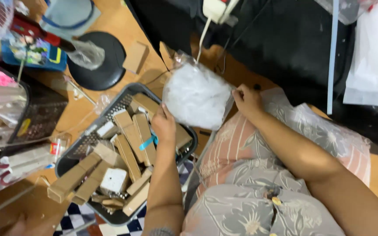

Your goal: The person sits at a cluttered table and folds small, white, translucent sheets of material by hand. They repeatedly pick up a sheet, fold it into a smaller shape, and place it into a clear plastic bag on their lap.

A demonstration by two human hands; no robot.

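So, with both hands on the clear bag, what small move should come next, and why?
Probably lower the clear plastic bag toward the lap: the left hand and right hand grip its opposite edges, and it hangs over the grey basket of long cardboard boxes.

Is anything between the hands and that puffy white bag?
Nothing visible. The left hand and right hand both grip the clear bag of white stuff directly, above the grey basket of cardboard boxes.

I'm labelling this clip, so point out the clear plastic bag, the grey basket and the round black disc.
clear plastic bag (196, 97): head view, middle of its white-filled body, held between both hands.
grey basket (93, 127): head view, perforated rim on its upper left side.
round black disc (103, 65): head view, bare top surface.
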